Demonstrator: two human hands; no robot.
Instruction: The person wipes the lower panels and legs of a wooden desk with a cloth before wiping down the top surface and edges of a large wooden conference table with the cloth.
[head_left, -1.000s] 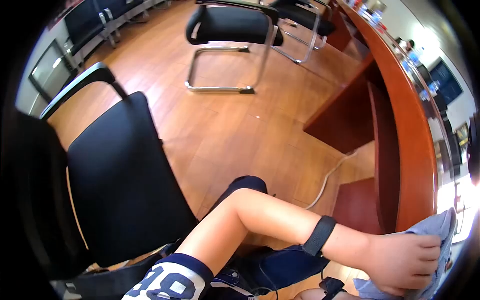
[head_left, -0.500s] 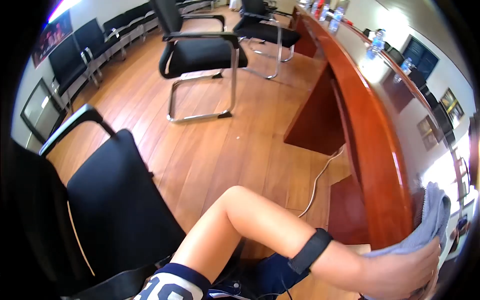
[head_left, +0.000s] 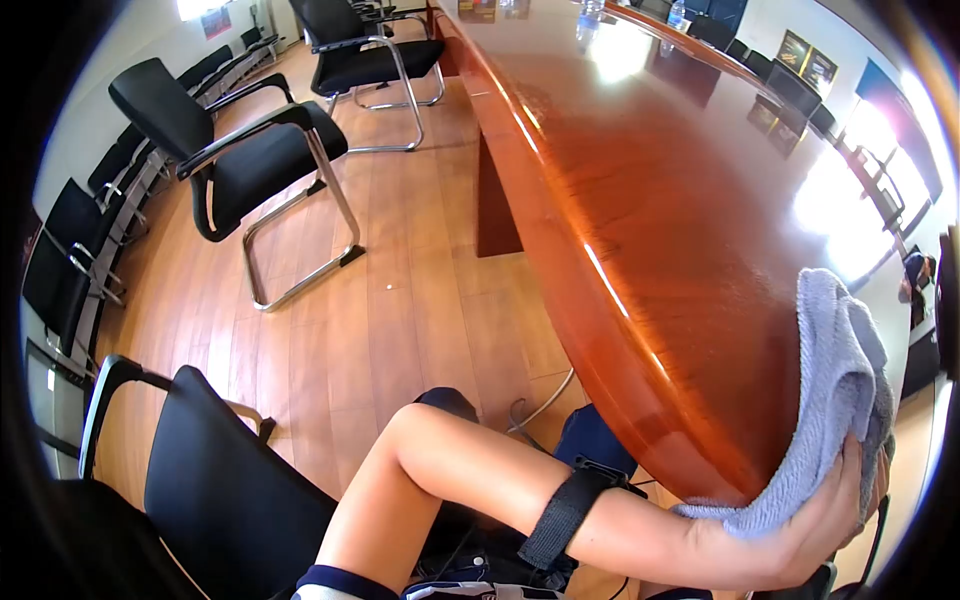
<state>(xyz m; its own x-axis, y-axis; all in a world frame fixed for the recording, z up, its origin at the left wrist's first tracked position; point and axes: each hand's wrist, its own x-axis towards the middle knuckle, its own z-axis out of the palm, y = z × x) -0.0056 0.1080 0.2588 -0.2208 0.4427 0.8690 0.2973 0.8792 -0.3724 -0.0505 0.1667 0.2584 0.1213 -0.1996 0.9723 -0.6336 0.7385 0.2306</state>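
- Grey-blue terry towel (head_left: 835, 370) at the near rounded end of the glossy red-brown conference table (head_left: 700, 240), to the right of my view.
- Its surface looks soft and nubbly, with a looped pile; bunched into thick vertical folds, the top rising to a blunt, rounded peak.
- A thinner flap runs low and leftward over the table's near edge, along the back of my wrist.
- The folds on the far side look darker, in shadow.
- My left hand (head_left: 815, 510) grips the towel from below, fingers bent up around the bunched cloth; fingertips partly hidden.
- My right hand: grip cannot be told from this view.
- Black strap (head_left: 565, 515) around my left forearm.
- Polished tabletop throws back bright window glare; clear plastic bottles (head_left: 676, 14) at its far side.
- Black office armchair (head_left: 230, 480) just to my left, on wood-plank flooring (head_left: 420, 330).
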